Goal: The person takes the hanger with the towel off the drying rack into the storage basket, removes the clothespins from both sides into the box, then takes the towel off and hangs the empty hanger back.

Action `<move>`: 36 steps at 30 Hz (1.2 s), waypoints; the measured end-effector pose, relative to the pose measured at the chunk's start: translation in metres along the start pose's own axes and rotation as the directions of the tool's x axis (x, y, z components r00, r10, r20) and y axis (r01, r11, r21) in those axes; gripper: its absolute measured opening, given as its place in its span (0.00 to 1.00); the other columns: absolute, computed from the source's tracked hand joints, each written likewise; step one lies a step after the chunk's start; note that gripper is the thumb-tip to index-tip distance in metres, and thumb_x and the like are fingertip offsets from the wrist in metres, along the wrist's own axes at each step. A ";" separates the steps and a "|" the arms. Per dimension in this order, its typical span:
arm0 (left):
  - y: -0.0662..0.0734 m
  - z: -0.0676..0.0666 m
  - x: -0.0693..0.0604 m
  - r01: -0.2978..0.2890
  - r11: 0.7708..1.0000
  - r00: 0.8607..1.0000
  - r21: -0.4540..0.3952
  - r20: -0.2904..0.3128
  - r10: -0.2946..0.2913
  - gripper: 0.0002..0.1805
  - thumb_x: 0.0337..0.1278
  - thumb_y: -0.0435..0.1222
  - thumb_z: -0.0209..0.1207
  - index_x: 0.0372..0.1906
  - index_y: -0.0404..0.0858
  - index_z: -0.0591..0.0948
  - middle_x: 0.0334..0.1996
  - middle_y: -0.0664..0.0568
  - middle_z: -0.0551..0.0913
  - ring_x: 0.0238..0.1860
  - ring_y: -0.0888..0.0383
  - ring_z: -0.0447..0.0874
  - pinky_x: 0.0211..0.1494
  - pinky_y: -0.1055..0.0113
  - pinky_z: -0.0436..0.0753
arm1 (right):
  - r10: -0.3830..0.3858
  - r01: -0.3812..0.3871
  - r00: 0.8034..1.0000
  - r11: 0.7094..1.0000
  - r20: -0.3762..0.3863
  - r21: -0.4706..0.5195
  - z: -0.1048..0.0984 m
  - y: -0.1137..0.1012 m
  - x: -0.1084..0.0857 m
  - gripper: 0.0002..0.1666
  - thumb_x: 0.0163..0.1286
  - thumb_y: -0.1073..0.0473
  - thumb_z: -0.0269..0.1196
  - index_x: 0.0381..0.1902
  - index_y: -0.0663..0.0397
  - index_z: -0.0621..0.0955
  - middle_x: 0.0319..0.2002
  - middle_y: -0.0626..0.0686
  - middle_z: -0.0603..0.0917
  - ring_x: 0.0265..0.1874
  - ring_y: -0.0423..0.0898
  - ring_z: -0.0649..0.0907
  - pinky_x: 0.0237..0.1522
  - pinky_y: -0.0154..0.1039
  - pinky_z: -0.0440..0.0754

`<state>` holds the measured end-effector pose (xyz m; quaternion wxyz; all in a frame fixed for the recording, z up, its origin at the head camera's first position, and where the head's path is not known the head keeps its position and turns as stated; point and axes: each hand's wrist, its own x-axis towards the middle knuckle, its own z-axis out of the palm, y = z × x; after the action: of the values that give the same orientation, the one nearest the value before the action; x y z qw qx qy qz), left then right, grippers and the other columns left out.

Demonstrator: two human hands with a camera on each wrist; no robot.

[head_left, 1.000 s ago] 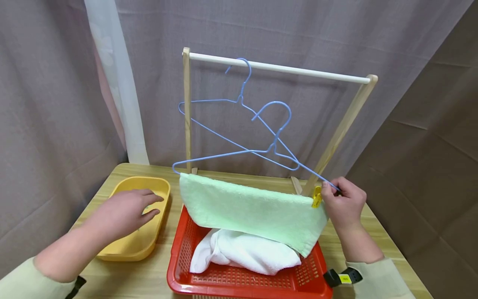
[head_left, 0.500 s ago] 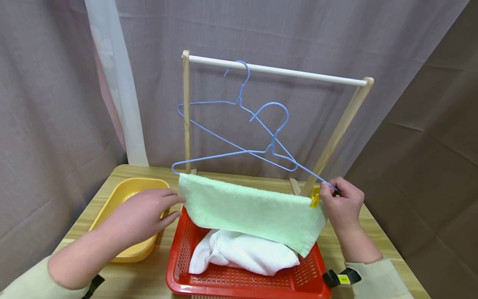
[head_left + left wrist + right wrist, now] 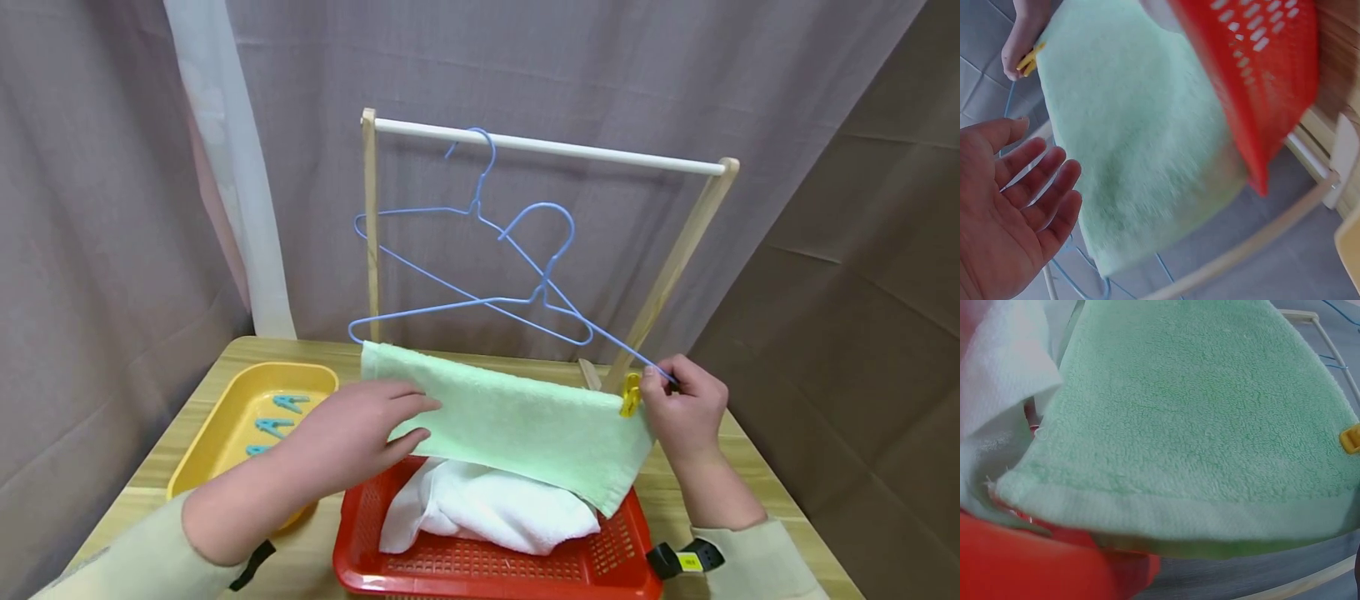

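Observation:
A light green towel hangs folded over the lower bar of a blue clothes hanger. Near its right end a yellow clothespin is clipped on the towel. The right hand pinches the hanger's right corner beside that clothespin. In front of the towel's left part is the left hand, its fingers relaxed and apart, holding nothing. In the left wrist view that left hand shows its palm, with the towel beyond the fingertips. The right wrist view is mostly filled by the towel.
A red basket with a white towel stands below. At left, a yellow tray holds several teal clothespins. Behind is a wooden rack with a white rod; another blue hanger hangs on it.
The left hand has moved right, from over the yellow tray to in front of the green towel, uncovering teal clothespins. The right hand keeps its hold on the hanger, nearly still.

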<state>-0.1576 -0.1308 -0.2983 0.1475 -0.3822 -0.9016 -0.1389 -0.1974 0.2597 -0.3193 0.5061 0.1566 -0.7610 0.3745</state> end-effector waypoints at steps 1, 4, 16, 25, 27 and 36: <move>0.002 0.000 0.003 -0.003 1.000 1.000 -0.003 -0.007 0.003 0.18 0.60 0.45 0.65 0.54 0.45 0.84 0.48 0.57 0.84 0.49 0.57 0.83 0.50 0.59 0.83 | 0.000 0.000 1.000 1.000 0.003 -0.003 0.000 0.000 0.000 0.11 0.52 0.71 0.60 0.13 0.64 0.73 0.14 0.47 0.69 0.18 0.28 0.63 0.22 0.25 0.59; 0.008 0.001 0.013 -0.008 1.000 1.000 -0.024 -0.025 0.008 0.18 0.62 0.45 0.64 0.55 0.46 0.84 0.49 0.58 0.84 0.51 0.57 0.83 0.52 0.58 0.82 | 0.003 -0.003 1.000 1.000 0.010 -0.002 0.000 -0.002 0.001 0.11 0.52 0.71 0.60 0.14 0.64 0.73 0.14 0.48 0.69 0.18 0.29 0.63 0.22 0.25 0.59; 0.025 0.012 0.052 -0.036 0.991 0.998 -0.132 -0.051 0.029 0.17 0.67 0.46 0.59 0.57 0.49 0.82 0.53 0.60 0.83 0.56 0.59 0.80 0.61 0.61 0.77 | 0.005 -0.005 1.000 1.000 0.002 0.012 0.004 -0.005 0.001 0.11 0.51 0.72 0.60 0.13 0.64 0.73 0.14 0.47 0.69 0.18 0.27 0.63 0.22 0.24 0.59; 0.039 0.021 0.079 -0.067 0.980 0.996 -0.185 -0.075 0.054 0.17 0.69 0.46 0.58 0.57 0.47 0.83 0.51 0.59 0.83 0.55 0.59 0.79 0.61 0.61 0.75 | -0.005 0.005 1.000 1.000 0.000 0.008 0.006 -0.007 0.001 0.11 0.51 0.71 0.60 0.13 0.63 0.73 0.14 0.47 0.69 0.18 0.27 0.63 0.22 0.24 0.59; 0.042 0.025 0.086 -0.071 0.982 0.995 -0.176 -0.085 0.056 0.16 0.69 0.46 0.57 0.56 0.48 0.83 0.50 0.58 0.83 0.54 0.59 0.79 0.62 0.60 0.75 | -0.007 0.007 1.000 1.000 0.004 0.008 0.006 -0.007 0.001 0.10 0.51 0.71 0.60 0.13 0.63 0.73 0.14 0.48 0.69 0.18 0.27 0.63 0.22 0.24 0.60; 0.060 0.036 0.111 -0.053 0.989 0.997 -0.139 -0.062 0.045 0.18 0.68 0.47 0.57 0.58 0.48 0.83 0.52 0.58 0.83 0.56 0.59 0.80 0.61 0.63 0.75 | -0.004 0.004 1.000 1.000 0.007 0.012 0.008 -0.009 0.001 0.11 0.51 0.71 0.60 0.13 0.63 0.73 0.14 0.47 0.69 0.18 0.28 0.64 0.21 0.25 0.60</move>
<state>-0.1931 -0.0052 -0.2821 0.1501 -0.4094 -0.8752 -0.2095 -0.1977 0.2487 -0.3160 0.5034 0.1625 -0.7602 0.3772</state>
